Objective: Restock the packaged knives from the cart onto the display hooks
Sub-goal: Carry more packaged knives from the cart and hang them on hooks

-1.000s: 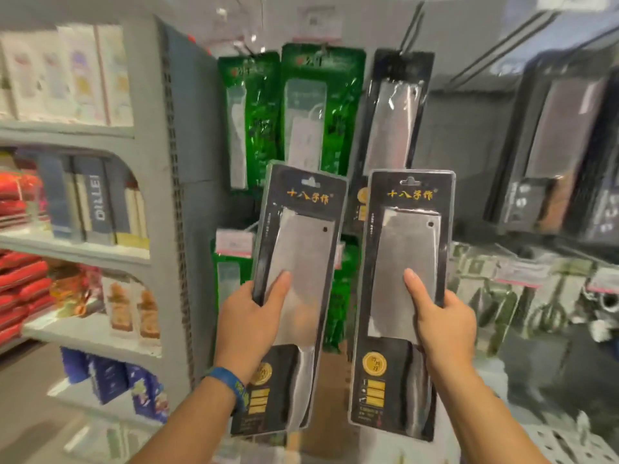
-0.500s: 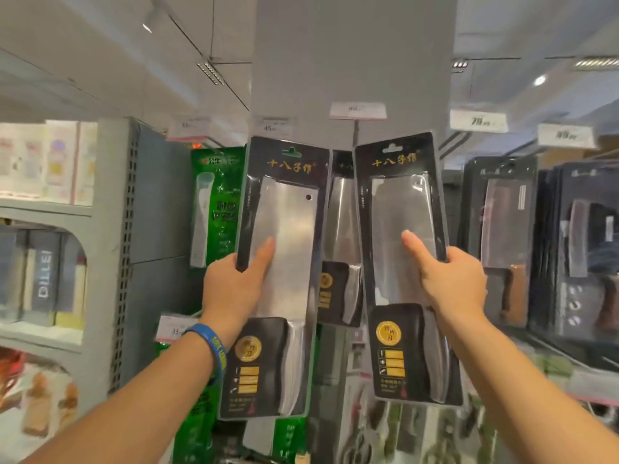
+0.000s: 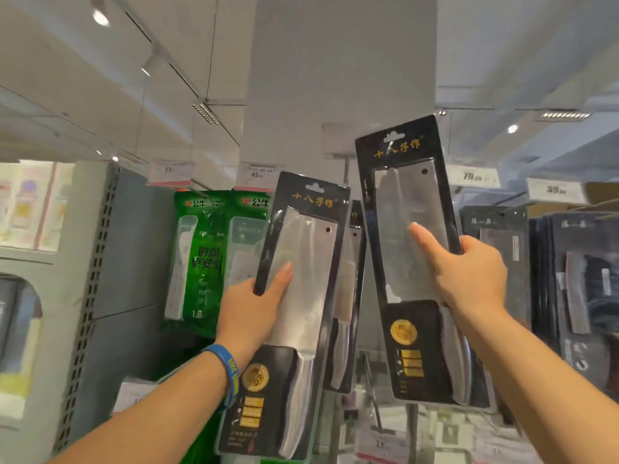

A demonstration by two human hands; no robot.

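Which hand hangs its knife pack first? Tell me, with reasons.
Right, probably. The right hand holds the right cleaver pack higher, its hang slot level with the white tag beside it, likely a hook's end. The left hand grips the left cleaver pack lower, below that tag.

Two green packages (image 3: pixel 204 259) hang side by side, next to the grey perforated shelf upright (image 3: pixel 90 296). Above them sit price tags (image 3: pixel 169 170) reading 33 and 45; further tags (image 3: pixel 472 177) at the right read 79 and 39. On the left shelf (image 3: pixel 26 255) stand pale boxes (image 3: pixel 30 205), and a ceiling light (image 3: pixel 100 18) glows overhead
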